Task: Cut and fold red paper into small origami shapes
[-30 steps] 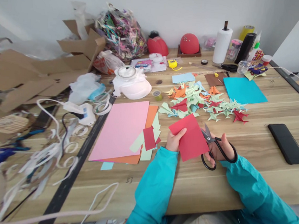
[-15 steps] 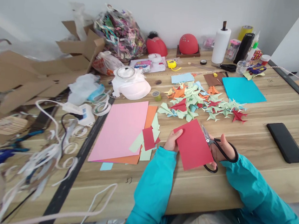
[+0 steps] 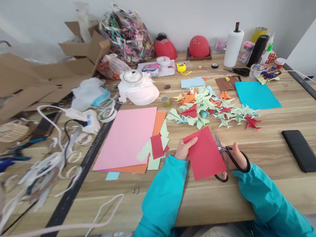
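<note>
A rectangular sheet of red paper (image 3: 205, 154) is pinched at its left edge by my left hand (image 3: 184, 148), the thumb lying on top. My right hand (image 3: 236, 157) grips black-handled scissors (image 3: 221, 149) by the loops. Their metal blades lie along the right edge of the sheet, slightly parted; whether paper is between them I cannot tell. Just beyond the sheet lies a pile of folded paper shapes (image 3: 204, 106) in green, orange, red and blue. Left of my left hand, red and pale green paper scraps (image 3: 157, 147) overlap a pink sheet (image 3: 129, 138).
A black phone (image 3: 302, 151) lies to the right, a turquoise sheet (image 3: 258, 95) behind the pile. Cables and tape rings (image 3: 72, 162) clutter the left. Toward the back stand a white covered bundle (image 3: 139, 88), a yellow tape measure (image 3: 181, 67) and a paper roll (image 3: 233, 48).
My left thumb has shifted a little right, further onto the red paper. The scissors and my right hand have moved very slightly left.
</note>
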A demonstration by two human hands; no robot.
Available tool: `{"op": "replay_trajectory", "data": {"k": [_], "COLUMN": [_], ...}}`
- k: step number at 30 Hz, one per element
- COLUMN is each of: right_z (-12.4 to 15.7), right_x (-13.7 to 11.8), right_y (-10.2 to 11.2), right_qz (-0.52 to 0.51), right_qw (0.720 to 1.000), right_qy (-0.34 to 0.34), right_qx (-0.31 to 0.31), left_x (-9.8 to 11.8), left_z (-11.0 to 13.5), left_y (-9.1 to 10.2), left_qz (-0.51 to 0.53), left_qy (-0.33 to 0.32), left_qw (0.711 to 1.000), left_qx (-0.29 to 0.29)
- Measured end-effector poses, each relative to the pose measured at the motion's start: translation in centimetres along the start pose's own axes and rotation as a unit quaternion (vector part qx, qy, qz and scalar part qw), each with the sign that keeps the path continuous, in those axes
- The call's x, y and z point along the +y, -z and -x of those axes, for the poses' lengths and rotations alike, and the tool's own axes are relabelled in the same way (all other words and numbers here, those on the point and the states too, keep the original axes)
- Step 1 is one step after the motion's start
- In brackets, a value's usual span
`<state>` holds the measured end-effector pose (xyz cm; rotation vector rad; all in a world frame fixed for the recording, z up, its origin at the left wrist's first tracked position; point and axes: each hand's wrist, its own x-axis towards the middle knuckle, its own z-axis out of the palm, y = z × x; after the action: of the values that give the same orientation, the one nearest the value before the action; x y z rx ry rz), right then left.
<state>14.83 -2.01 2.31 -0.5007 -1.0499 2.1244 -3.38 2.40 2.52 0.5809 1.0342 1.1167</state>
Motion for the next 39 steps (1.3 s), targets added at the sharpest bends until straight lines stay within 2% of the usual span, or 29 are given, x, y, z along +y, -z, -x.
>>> {"op": "replay_trajectory", "data": {"k": [9,16,22,26,31,39], "right_z": [-0.2,-0.3,0.0,0.0,-0.4,-0.4], "right_x": [0.3,0.3,0.0,0.2,0.4,0.3], "right_y": [-0.1,-0.1,0.0,0.1,0.0,0.1], "right_qz": [-0.013,-0.017,0.002,0.021,0.000,0.025], "right_qw": [0.999,0.997,0.998,0.997,0.996,0.992], "right_qy": [0.033,0.062,0.033,0.013,0.027,0.061], "right_qx": [0.024,0.043,0.056,0.074,0.085,0.109], "left_x": [0.1,-0.1,-0.1,-0.1,-0.2,0.0], "left_z": [0.0,-0.6,-0.9,-0.4,0.5,0.4], "left_y": [-0.2,0.3,0.8,0.4,-0.3,-0.6], "left_qz": [-0.014,-0.018,-0.010,-0.017,-0.041,-0.026], "left_qy": [-0.007,-0.009,-0.004,0.012,0.013,0.008], "left_qw": [1.000,1.000,1.000,1.000,0.999,1.000], "left_qx": [0.014,0.023,0.025,0.007,-0.025,-0.005]}}
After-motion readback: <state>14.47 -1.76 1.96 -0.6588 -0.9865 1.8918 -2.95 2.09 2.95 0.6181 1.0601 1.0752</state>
